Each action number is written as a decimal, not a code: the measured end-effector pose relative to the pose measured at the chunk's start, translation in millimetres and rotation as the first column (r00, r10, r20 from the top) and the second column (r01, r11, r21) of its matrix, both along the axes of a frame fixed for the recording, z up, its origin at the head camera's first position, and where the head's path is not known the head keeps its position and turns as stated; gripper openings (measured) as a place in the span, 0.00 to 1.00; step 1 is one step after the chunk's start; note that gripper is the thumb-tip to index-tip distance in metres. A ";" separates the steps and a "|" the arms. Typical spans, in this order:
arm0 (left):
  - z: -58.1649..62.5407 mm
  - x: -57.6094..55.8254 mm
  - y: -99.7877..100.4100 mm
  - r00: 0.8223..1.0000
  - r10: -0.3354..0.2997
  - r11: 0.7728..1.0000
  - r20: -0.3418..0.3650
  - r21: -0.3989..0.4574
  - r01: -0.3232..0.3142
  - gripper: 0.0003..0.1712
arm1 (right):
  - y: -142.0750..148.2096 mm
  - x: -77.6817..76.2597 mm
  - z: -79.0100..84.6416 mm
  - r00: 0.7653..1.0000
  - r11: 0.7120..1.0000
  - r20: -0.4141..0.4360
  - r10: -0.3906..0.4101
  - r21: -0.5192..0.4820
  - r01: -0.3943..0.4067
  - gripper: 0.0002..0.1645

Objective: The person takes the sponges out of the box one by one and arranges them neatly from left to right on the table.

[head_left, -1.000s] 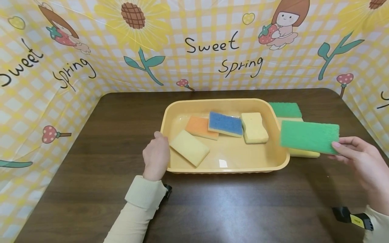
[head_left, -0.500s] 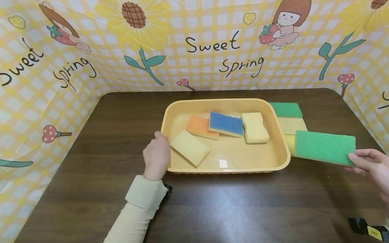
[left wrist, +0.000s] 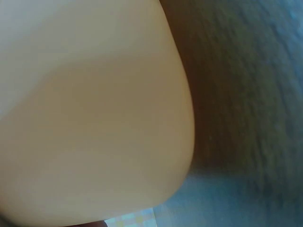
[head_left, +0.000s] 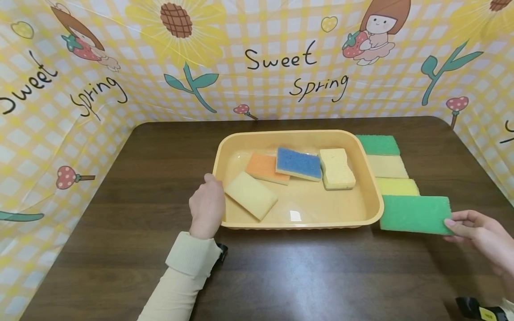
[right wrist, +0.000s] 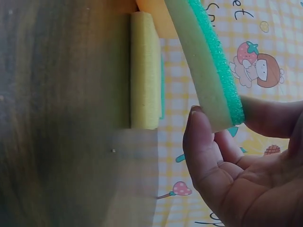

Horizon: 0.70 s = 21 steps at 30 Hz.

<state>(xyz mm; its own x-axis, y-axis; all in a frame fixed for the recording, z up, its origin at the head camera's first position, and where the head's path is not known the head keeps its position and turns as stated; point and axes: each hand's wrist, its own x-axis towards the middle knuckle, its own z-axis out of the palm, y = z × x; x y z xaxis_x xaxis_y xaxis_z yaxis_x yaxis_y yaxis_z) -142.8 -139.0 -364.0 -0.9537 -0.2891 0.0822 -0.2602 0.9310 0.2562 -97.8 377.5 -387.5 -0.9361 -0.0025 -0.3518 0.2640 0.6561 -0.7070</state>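
Observation:
My right hand [head_left: 478,232] pinches the right end of a sponge with a green scouring face [head_left: 416,215], thumb on one side and fingers on the other. In the right wrist view this green-and-pale sponge [right wrist: 208,66] is tilted and raised off the table. At the left end of a yellow plastic tub [head_left: 309,213], my left hand [head_left: 207,207] grips the rim; its fingertips are hidden. Inside the tub lie a pale yellow sponge [head_left: 252,196], an orange one [head_left: 263,168], a blue-faced one [head_left: 299,163] and a notched cream one [head_left: 336,169]. The left wrist view is mostly filled by a blurred pale surface.
Right of the tub, a row of sponges lies on the dark wooden table [head_left: 281,276]: a green-faced one [head_left: 379,145] at the back, a beige one [head_left: 387,166], then a yellow one [head_left: 397,187]. A patterned cloth [head_left: 277,26] hangs behind and at both sides.
The right hand has brought the green sponge toward me, swinging right and then back left, to the near end of the row. My left hand and the tub stay put.

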 end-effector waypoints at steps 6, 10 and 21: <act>0.4 0.5 0.4 1.000 0.000 1.000 -0.003 0.000 0.000 0.14 | -25.4 5.5 23.2 0.994 0.998 0.101 0.037 0.037 -0.041 0.31; 0.8 0.5 0.6 1.000 -0.001 1.000 -0.001 0.007 0.001 0.15 | -27.1 4.7 19.2 0.992 0.997 0.115 0.051 0.050 -0.058 0.30; 0.1 0.6 0.0 1.000 -0.002 1.000 -0.006 0.005 0.002 0.15 | -24.7 4.4 11.7 0.980 0.994 0.177 0.090 0.050 -0.101 0.30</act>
